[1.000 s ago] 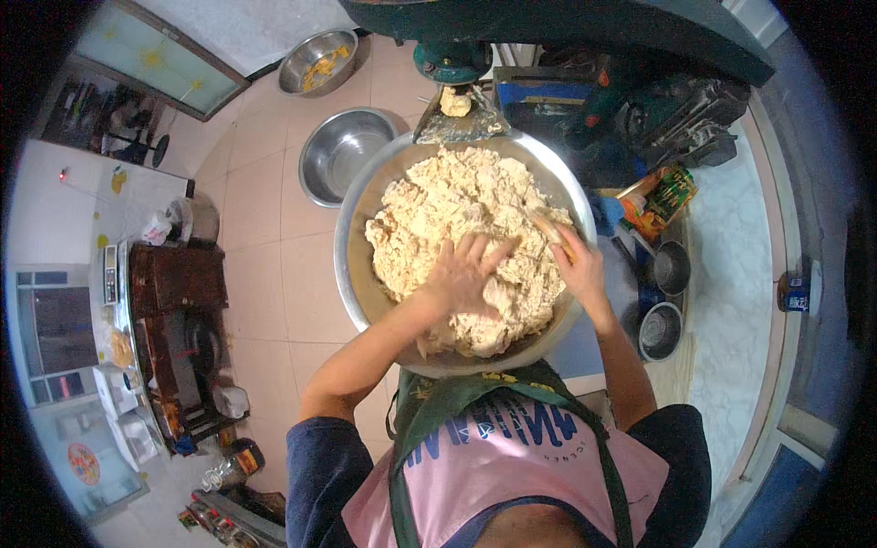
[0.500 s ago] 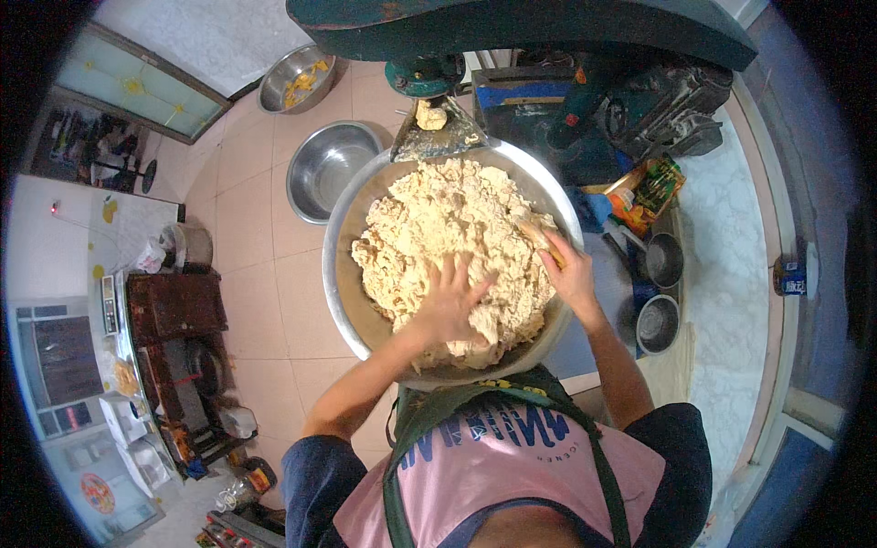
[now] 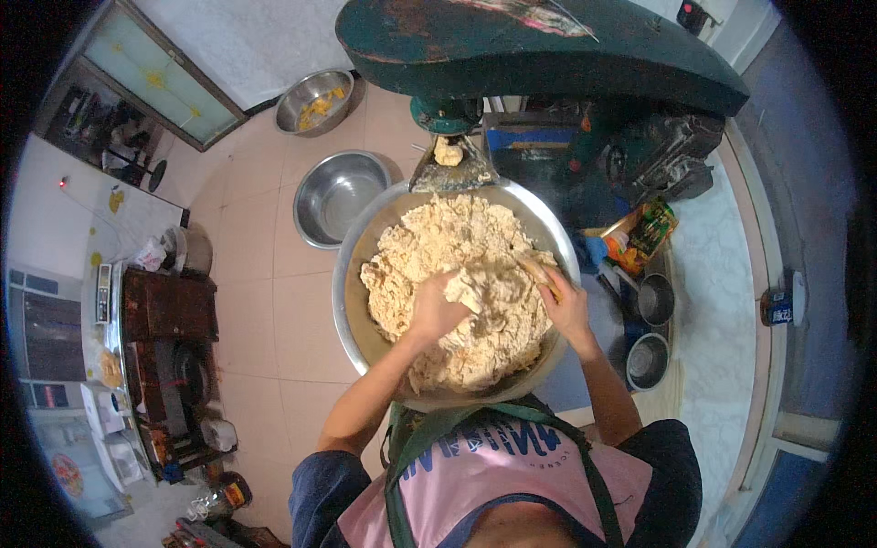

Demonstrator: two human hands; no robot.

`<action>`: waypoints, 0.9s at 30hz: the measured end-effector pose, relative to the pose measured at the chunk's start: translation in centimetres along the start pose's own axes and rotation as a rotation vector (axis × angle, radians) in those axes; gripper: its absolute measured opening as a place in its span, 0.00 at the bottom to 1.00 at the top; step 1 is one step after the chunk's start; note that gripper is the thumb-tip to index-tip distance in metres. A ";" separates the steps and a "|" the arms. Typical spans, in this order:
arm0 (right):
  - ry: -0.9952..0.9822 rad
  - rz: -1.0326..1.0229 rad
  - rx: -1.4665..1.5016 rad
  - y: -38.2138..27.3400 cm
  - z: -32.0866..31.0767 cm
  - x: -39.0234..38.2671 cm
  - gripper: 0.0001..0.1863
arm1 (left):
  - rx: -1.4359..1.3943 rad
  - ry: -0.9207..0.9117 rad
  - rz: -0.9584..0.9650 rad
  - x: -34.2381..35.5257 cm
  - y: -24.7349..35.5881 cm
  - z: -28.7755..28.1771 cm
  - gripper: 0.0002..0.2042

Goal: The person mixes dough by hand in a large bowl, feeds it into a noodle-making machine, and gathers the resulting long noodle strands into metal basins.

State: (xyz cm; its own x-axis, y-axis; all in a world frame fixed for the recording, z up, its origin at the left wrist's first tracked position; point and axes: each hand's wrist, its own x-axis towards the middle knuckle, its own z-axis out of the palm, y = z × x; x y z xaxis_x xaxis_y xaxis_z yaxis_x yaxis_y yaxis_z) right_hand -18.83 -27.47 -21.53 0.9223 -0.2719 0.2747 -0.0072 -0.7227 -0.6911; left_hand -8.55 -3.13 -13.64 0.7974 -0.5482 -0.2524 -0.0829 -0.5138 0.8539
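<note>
A large metal bowl in front of me is filled with crumbly, pale yellow dough. My left hand is curled around a lump of this dough near the middle of the heap. At the bowl's right side my right hand grips a light tan, wooden-looking tool. Its far end is down in the dough, so I cannot make out its full shape. Over the bowl's far rim hangs a dark metal machine attachment with a dough lump stuck on it.
A green mixing machine arches over the far side. On the tiled floor to the left stand an empty steel basin and another basin with yellow pieces. Small metal pots and a colourful bag lie at the right.
My left hand has gone from spread fingers on the dough to being closed around a lump. My right hand stays on the tool. The whole view has shifted slightly.
</note>
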 end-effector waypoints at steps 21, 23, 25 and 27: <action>-0.321 0.063 0.202 -9.6 5.0 17.2 0.22 | 0.163 0.586 0.162 13.7 -0.5 -5.3 0.32; -0.501 0.214 -0.045 -14.0 3.2 17.8 0.22 | 0.061 0.499 0.235 12.8 -1.6 -5.9 0.34; -0.418 0.059 -0.142 -12.4 5.5 19.0 0.21 | 0.213 0.474 0.345 11.9 -3.1 -4.9 0.38; -0.408 0.077 -0.171 -11.9 6.1 20.6 0.22 | 0.542 0.273 0.262 10.3 -2.1 -3.9 0.42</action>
State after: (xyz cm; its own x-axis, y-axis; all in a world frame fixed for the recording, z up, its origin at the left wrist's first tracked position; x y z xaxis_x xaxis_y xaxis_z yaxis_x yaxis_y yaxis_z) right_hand 2.58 -20.62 -11.74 0.9933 -0.0809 -0.0826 -0.1137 -0.8144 -0.5691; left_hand 2.18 -5.11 -16.21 0.8270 -0.5497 0.1178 -0.5269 -0.6849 0.5033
